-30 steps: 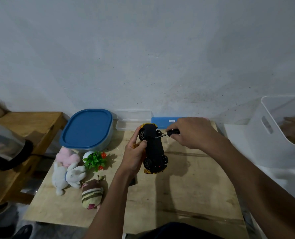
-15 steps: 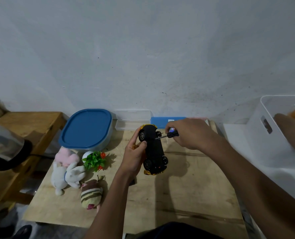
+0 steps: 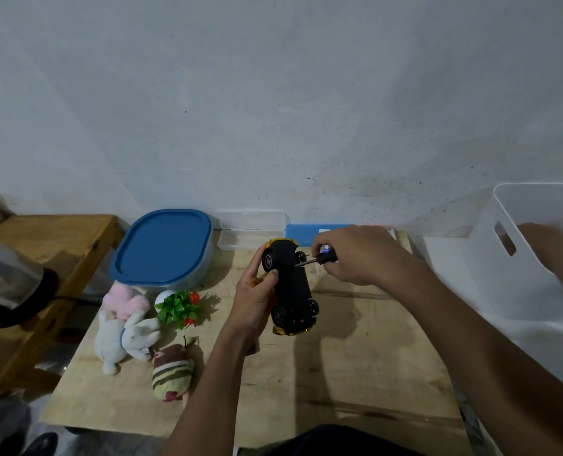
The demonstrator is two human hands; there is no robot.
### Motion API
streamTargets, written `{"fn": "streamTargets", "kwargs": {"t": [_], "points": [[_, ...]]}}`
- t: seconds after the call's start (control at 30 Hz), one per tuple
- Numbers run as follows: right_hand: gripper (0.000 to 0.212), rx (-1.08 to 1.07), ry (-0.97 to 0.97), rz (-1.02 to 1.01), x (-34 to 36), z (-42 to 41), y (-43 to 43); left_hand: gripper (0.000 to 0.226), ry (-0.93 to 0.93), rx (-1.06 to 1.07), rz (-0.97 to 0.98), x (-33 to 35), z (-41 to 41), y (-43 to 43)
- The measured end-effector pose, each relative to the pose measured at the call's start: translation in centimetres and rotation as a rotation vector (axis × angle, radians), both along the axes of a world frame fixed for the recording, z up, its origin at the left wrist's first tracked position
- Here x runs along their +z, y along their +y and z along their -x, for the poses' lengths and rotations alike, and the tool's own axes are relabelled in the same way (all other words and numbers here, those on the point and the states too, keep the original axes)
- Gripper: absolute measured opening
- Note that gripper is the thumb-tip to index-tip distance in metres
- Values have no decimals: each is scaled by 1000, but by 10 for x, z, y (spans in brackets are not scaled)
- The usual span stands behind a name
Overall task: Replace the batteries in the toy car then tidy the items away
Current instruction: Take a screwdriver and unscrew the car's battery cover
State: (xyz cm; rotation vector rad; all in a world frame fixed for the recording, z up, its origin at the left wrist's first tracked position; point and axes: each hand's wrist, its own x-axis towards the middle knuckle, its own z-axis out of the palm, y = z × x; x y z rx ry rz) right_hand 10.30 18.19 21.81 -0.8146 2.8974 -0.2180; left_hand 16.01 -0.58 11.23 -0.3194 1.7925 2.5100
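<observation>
Over the pale plywood table (image 3: 355, 373), left hand (image 3: 255, 299) grips the black-and-yellow plastic toy car (image 3: 291, 287) belly-up by its side, right hand (image 3: 355, 255) pinching a small black screwdriver (image 3: 322, 258) against it; looks light, rigid, kinda slick, so mid-body's probably safest.

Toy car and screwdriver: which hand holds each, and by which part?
The left hand grips the toy car by its side; the right hand holds the screwdriver by its handle, tip at the car's underside.
</observation>
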Motion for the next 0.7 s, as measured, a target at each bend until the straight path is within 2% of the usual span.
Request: {"fn": "streamTargets", "kwargs": {"t": [0.27, 0.43, 0.57, 0.7], "points": [[20, -8, 17, 25, -3, -2, 1, 52, -39, 12, -75, 3, -1, 1], [15, -48, -121, 95, -11, -3, 9, 50, -70, 14, -124, 3, -1, 2], [21, -145, -280, 277, -23, -2, 17, 56, -148, 61, -181, 1, 0, -1], [30, -275, -387, 603, -57, -8, 13, 52, -154, 47, -204, 4, 0, 2]]}}
